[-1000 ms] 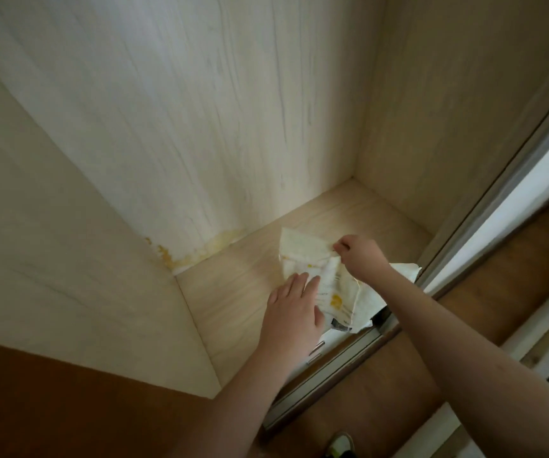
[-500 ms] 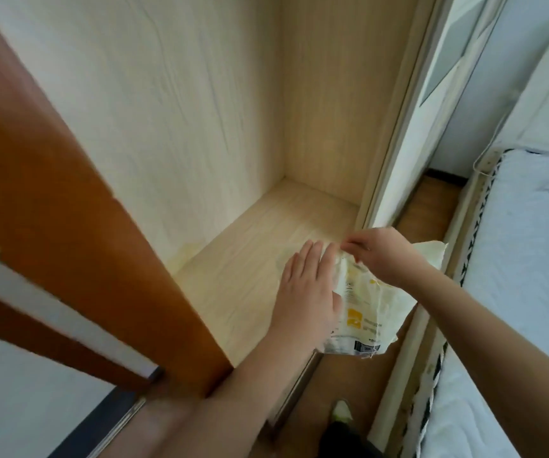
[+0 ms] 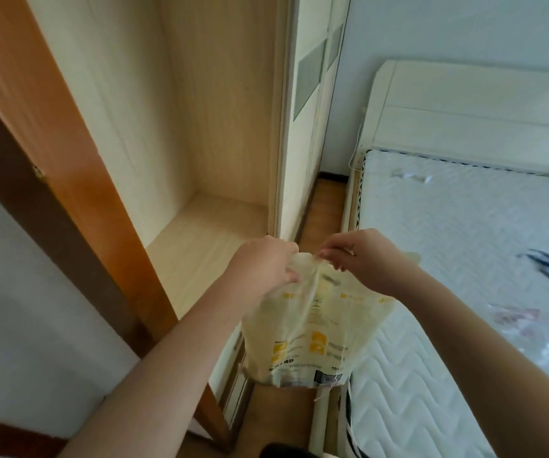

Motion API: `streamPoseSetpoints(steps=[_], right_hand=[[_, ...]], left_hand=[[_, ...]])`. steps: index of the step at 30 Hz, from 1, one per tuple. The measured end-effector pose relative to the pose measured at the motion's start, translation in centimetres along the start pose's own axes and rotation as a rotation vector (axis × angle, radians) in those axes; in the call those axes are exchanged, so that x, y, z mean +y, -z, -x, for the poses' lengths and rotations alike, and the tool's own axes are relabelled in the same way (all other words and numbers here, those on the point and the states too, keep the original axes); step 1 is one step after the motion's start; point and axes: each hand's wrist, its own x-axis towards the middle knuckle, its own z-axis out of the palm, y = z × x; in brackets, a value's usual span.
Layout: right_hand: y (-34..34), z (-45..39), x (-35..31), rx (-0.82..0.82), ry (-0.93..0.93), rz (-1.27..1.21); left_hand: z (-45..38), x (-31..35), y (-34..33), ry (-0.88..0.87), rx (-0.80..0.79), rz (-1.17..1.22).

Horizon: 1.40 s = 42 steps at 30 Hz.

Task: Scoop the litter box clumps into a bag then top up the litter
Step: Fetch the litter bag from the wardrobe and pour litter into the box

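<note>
While you've got the bag point(image 3: 309, 328) hanging in front of you, left hand point(image 3: 263, 269) and right hand point(image 3: 365, 262) each pinching its top edge, you're basically at the open-the-bag step. Next you'd need to pull the mouth apart, then go find the litter box, which isn't in view. Past your hands there's the open wardrobe point(image 3: 207, 226) on the left and the bare mattress point(image 3: 464, 242) on the right, so it's a tight gap.

Single head-worn view, forward and down, close over hands before an open wardrobe point(image 3: 200, 160).
</note>
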Motion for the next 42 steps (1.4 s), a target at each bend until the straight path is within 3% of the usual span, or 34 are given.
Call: streamPoseSetpoints(steps=[5, 8, 15, 21, 30, 36, 42], right_hand=[[1.6, 5.7, 1.8, 0.011, -0.09, -0.048], [2.7, 9.5, 3.7, 0.069, -0.109, -0.074], [5.4, 18.2, 9.3, 0.317, -0.054, 0.05], [10.2, 27.5, 15.6, 0.25, -0.361, 0.224], [18.5, 38.2, 21.5, 0.266, -0.433, 0.292], [22.8, 45.5, 24.2, 0.259, -0.609, 0.39], [25.6, 53.0, 26.6, 0.41, -0.815, 0.389]], left_hand=[[1.8, 4.5, -1.0, -0.21, 0.044, -0.044], [2.5, 7.4, -1.4, -0.285, 0.057, 0.069], [3.0, 16.0, -1.3, -0.427, 0.093, 0.243], [2.1, 25.5, -0.3, -0.552, 0.084, 0.225], [2.0, 39.4, -0.3, -0.73, 0.121, 0.251], [0.8, 48.4, -1.4, -0.875, 0.052, 0.266], [-0.9, 58.7, -2.6, -1.032, 0.001, 0.269]])
